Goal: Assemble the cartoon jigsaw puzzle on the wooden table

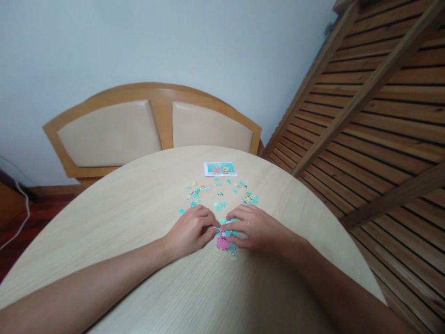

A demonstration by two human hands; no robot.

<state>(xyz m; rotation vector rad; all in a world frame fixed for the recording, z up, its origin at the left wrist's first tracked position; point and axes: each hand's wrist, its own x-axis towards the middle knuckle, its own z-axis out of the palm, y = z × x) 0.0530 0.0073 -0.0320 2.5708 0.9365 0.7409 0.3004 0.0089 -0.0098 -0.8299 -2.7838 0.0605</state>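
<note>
Where the left hand (191,228) meets the puzzle (223,243) at its upper left and the right hand (256,229) overlies its right side, grip cannot be told. On the table (121,208), it appears light, thin, easily parted; opposite edges suit holding.

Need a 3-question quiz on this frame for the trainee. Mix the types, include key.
1. True or false: seen from the head camera, the card lies beyond the loose pieces on the table.

2. Multiple choice: what is the main colour of the figure by the fingertips of both hands?
A) Black
B) Pink
C) White

3. Short answer: which is nearer the slatted wood, the left hand or the right hand?

Key:
1. True
2. B
3. The right hand
</note>
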